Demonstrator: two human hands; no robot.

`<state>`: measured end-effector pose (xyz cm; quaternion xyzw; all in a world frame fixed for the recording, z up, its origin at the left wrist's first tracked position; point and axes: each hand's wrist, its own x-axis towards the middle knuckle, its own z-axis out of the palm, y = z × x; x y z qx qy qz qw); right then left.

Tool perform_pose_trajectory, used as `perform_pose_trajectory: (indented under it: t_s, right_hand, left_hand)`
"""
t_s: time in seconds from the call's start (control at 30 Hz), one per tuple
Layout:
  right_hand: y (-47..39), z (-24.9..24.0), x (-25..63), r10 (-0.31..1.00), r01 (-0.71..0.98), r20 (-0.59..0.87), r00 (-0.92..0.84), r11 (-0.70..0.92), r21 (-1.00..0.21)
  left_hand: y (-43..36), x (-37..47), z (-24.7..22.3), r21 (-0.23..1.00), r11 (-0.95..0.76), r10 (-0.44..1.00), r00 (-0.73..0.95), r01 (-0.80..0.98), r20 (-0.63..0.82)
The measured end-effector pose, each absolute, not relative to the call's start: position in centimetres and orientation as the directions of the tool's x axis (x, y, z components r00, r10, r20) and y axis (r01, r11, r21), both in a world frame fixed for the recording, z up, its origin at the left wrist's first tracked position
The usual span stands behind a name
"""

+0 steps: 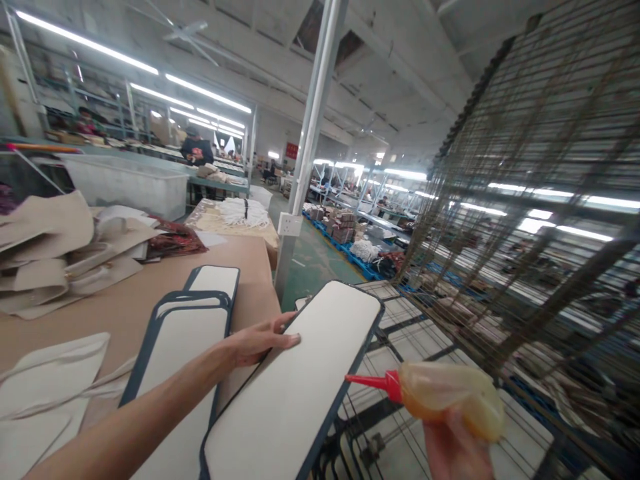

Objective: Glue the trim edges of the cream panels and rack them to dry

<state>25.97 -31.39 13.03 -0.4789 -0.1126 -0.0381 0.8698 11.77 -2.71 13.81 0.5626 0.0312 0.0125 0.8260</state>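
Observation:
A long white panel with dark edges (295, 380) is tilted in front of me, and my left hand (263, 339) grips its left edge, thumb on the white face. In my right hand (457, 443) is a soft, clear squeeze bottle (450, 393) of yellowish liquid, its red nozzle pointing left near the panel's right edge without touching it. Left of the held panel, similar dark-edged panels (190, 353) lie stacked on the brown table (250, 267).
A wire rack (530, 200) folds up on the right, with more white panels on its lower grid. Beige pieces (65, 253) and a white bin (130, 187) are at left. A metal post (310, 120) with a socket stands ahead. People work in the background.

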Motion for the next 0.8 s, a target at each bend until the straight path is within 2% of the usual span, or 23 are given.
perform_pose_trajectory:
  t_s: [0.1,0.27,0.4,0.67,0.8]
  right_hand:
    - [-31.6,12.7,26.1,0.095,0.122,0.204,0.974,0.54,-0.833]
    - [-31.3,13.3,25.2,0.045,0.092,0.138,0.989,0.545,-0.833]
    - [-31.2,13.6,24.7,0.128,0.048,0.137,0.982,0.532,-0.845]
    - [-31.9,12.2,25.1,0.15,0.056,0.162,0.975,0.543,-0.838]
    - [-31.9,12.5,24.2,0.148,0.026,0.12,0.982,0.522,-0.853]
  left_hand:
    - [-2.7,11.8,13.8,0.932,0.363,0.071,0.996,0.017,-0.046]
    - [-2.8,12.0,14.3,0.931,0.361,0.13,0.986,0.047,-0.1]
    - [-2.7,12.1,14.7,0.929,0.366,0.138,0.984,0.056,-0.114]
    - [-1.7,12.9,14.5,0.922,0.374,0.165,0.971,0.1,-0.172]
    - [-1.4,13.3,14.7,0.915,0.387,0.169,0.967,0.112,-0.19]
